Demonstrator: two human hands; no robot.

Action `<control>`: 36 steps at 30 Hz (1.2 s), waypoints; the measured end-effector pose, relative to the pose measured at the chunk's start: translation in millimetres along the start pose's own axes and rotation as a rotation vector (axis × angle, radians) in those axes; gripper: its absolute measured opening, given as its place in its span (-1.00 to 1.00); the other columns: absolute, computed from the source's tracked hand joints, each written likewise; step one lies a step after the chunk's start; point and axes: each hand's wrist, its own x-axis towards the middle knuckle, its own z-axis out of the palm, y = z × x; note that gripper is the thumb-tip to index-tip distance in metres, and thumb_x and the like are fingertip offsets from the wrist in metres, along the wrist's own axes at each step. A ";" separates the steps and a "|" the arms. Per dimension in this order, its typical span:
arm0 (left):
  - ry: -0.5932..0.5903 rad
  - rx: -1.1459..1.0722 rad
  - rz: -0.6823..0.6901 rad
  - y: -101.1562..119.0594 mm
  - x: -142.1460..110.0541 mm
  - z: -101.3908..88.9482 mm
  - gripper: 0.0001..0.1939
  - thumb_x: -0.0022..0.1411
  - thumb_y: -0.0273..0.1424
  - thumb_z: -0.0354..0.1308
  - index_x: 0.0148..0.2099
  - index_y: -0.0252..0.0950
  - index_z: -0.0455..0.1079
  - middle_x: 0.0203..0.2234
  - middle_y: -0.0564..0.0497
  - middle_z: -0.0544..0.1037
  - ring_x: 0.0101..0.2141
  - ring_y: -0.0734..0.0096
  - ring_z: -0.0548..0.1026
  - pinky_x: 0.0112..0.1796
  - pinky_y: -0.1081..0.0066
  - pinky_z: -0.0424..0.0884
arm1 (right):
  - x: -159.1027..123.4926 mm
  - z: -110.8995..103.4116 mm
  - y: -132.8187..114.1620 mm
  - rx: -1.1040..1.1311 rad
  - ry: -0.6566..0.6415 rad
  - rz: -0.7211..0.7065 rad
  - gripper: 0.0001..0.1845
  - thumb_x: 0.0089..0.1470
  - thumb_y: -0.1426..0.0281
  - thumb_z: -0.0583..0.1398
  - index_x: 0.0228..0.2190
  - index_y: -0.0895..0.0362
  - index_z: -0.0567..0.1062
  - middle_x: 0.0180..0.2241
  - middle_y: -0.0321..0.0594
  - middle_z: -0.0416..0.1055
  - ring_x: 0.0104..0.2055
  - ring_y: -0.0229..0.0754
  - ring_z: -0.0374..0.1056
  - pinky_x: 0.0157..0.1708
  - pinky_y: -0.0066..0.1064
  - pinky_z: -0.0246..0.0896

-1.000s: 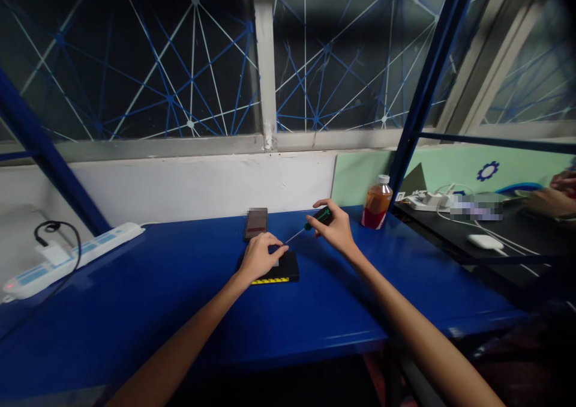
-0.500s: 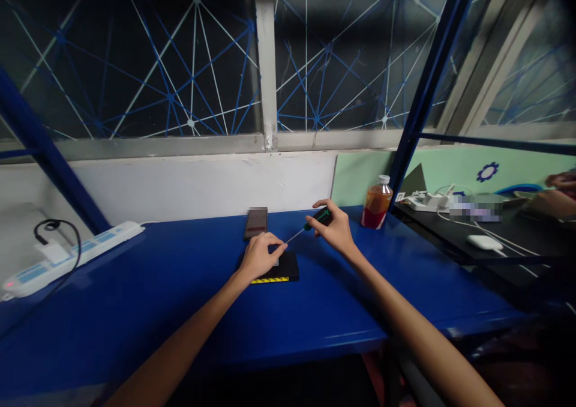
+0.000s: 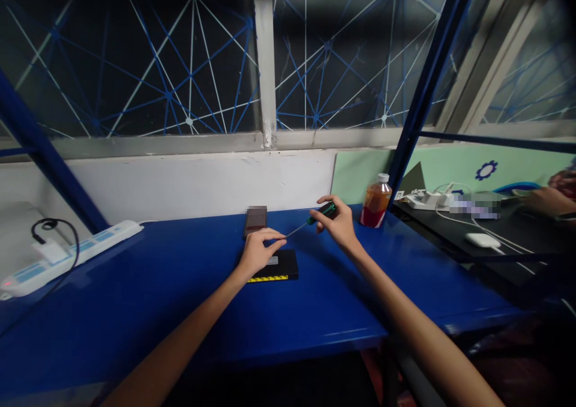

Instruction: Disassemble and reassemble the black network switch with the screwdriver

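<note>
My right hand (image 3: pixel 337 220) grips the green-and-black handle of a screwdriver (image 3: pixel 320 214), held tilted with its thin shaft running down to the left. The shaft's tip meets the pinched thumb and fingertips of my left hand (image 3: pixel 263 250). Whatever sits between those fingertips is too small to make out. Under and beside my left hand, a flat black box-shaped device (image 3: pixel 288 264) lies on the blue table. It has a pale label on top and a row of yellow along its near edge, and my left hand hides its left part.
Behind my left hand lies a dark phone (image 3: pixel 256 220). A bottle of reddish drink (image 3: pixel 376 201) stands at the back right. On the left is a white power strip (image 3: pixel 103 242) with a black cable. A black table (image 3: pixel 445 233) at right holds cables and a white charger (image 3: pixel 482 240); another person's hand (image 3: pixel 551 201) is there.
Both hands have risen slightly from the black device, and more of its label shows. The screwdriver has shifted a little up and right with my right hand. The other person's hand has moved left.
</note>
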 end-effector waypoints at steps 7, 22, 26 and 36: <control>0.004 -0.044 -0.019 4.5 -0.8 -1.4 -0.85 0.14 -0.31 0.26 -0.30 -0.27 0.58 -0.34 -0.08 0.62 -0.27 0.20 0.56 -0.19 0.24 0.49 | 0.9 -0.9 -3.1 0.070 0.009 0.004 -0.62 -0.10 0.20 0.30 -0.29 0.11 0.34 -0.77 -0.46 0.30 -0.76 -0.25 0.30 -0.70 -0.47 0.22; -0.061 0.093 0.015 12.8 -0.7 -4.0 -0.70 0.19 -0.28 0.21 -0.03 -0.20 0.48 -0.12 -0.06 0.56 -0.04 0.19 0.46 0.03 0.16 0.33 | 1.5 1.0 1.8 0.111 0.001 -0.010 -0.62 -0.09 0.22 0.31 -0.27 0.11 0.32 -0.74 -0.44 0.34 -0.74 -0.24 0.31 -0.69 -0.47 0.23; -0.134 0.194 -0.052 13.2 -1.5 -6.2 -0.49 0.10 -0.13 0.25 0.08 -0.18 0.39 0.00 -0.12 0.48 0.02 0.07 0.42 0.05 0.10 0.27 | 3.5 -0.9 3.8 0.128 0.008 0.020 -0.60 -0.12 0.20 0.32 -0.29 0.10 0.33 -0.74 -0.45 0.33 -0.75 -0.26 0.30 -0.70 -0.47 0.23; -0.455 0.299 0.038 7.3 -7.3 -8.8 -0.21 -0.10 0.05 0.30 0.19 -0.04 0.28 -0.10 -0.09 0.52 -0.05 -0.04 0.39 -0.07 0.08 0.25 | 9.1 -9.1 0.5 0.148 0.045 0.043 -0.62 -0.14 0.23 0.31 -0.31 0.10 0.33 -0.77 -0.47 0.29 -0.77 -0.25 0.28 -0.72 -0.47 0.21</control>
